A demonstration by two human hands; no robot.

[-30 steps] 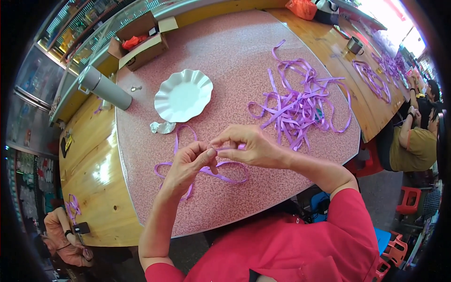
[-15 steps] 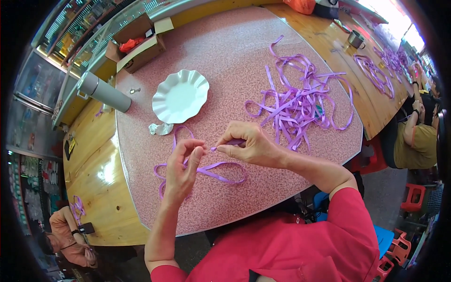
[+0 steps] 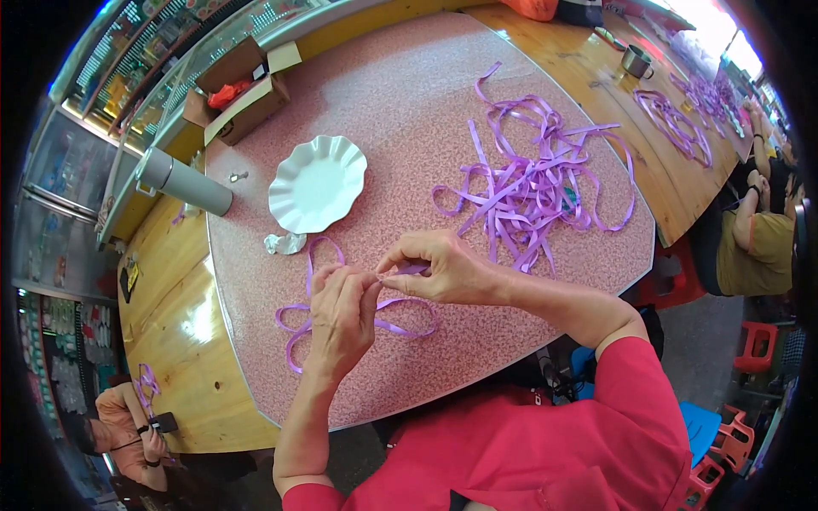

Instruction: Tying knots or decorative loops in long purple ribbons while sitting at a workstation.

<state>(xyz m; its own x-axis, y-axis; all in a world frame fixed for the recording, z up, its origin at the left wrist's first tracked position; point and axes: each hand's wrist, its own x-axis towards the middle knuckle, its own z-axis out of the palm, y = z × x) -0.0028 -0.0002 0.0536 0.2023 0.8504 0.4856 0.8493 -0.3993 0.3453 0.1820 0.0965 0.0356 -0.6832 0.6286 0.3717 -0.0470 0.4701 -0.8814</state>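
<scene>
Plainly, in the head view, the right hand (image 3: pixel 439 266) pinched a purple ribbon (image 3: pixel 415 269), most of that piece hidden inside its curled fingers. The left hand (image 3: pixel 341 311) met it fingertip to fingertip; its own back blocked the view, so whether it gripped anything I could not tell. Ribbon loops (image 3: pixel 402 330) lay partly covered beneath it on the pink tabletop (image 3: pixel 477 349). Within the tangled heap (image 3: pixel 532 187) to the right, a green bit (image 3: pixel 570 200) was hard to identify.
</scene>
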